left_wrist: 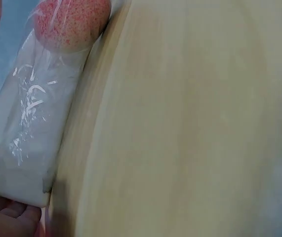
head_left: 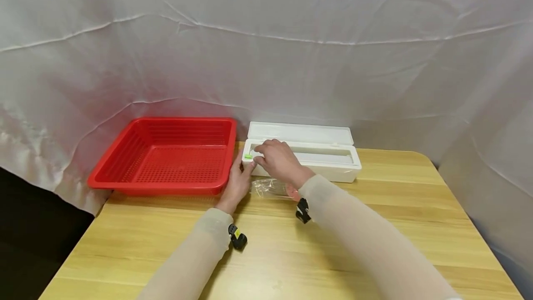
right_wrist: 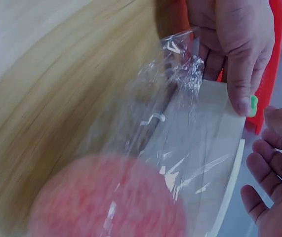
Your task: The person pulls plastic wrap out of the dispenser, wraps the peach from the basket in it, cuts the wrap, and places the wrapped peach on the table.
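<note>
White box lies with its left end in the left grip.

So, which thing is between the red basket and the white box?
In the head view, the left hand is between the red basket and the white box, holding the box's left end.

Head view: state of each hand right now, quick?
Left hand: closed, holding one end of the long white lidded box.
Right hand: open, holding nothing.
</note>
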A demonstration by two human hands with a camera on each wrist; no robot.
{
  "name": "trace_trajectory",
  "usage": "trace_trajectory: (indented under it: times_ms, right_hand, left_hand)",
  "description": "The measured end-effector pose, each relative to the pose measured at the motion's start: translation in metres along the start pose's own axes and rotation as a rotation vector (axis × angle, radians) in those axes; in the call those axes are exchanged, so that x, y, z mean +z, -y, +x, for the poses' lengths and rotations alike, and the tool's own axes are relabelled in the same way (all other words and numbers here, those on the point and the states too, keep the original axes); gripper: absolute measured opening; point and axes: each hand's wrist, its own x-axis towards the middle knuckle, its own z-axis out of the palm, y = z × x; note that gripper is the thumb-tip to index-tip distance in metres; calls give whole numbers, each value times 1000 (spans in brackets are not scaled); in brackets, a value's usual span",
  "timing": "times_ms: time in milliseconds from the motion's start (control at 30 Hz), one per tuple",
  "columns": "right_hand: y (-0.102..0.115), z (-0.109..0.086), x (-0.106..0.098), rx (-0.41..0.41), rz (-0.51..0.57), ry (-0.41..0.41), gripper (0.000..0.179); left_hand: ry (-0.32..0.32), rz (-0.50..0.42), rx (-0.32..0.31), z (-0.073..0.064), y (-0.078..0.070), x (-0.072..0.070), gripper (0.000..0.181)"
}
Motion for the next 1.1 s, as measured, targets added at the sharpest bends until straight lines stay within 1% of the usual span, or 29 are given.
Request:
trace_trajectory:
  times_ms: [33,100,233,300,400,500,633,733,933,1100]
  right_hand:
    - [1,2,2,-2,-2,-1,31]
    - [4,7,5,-5,-1,-4,25]
    - [9,14,10,13,3,15,16]
    - [12,16,12,30,-3,23,15]
    - [14,18,16,55,-21,17,15]
    - [15,19,19,68,-39,-9,17]
    - [16,19,20,89,-62,-10,18]
    - [16,19,20,104,-55,-2,18]
    - [16,20,20,105,-50,-18,15]
    - [15,20,19,102,-66,-7,9]
  left_hand:
    - [2,-4,11,0,1,1,61]
    - [-1,-5,12,-2,1,2,63]
    - [-5,5,-18,-5,-1,1,65]
    - [-5,-2,-38,-6,-3,1,64]
    - [-4,19,-43,-6,-2,1,63]
    - [-14,54,-38,-6,-1,1,61]
    - [-13,56,-31,-4,0,1,58]
    - [-3,50,-33,-3,0,0,58]
    - [15,60,-48,-2,0,-2,60]
    - [13,60,-59,-2,-1,-4,61]
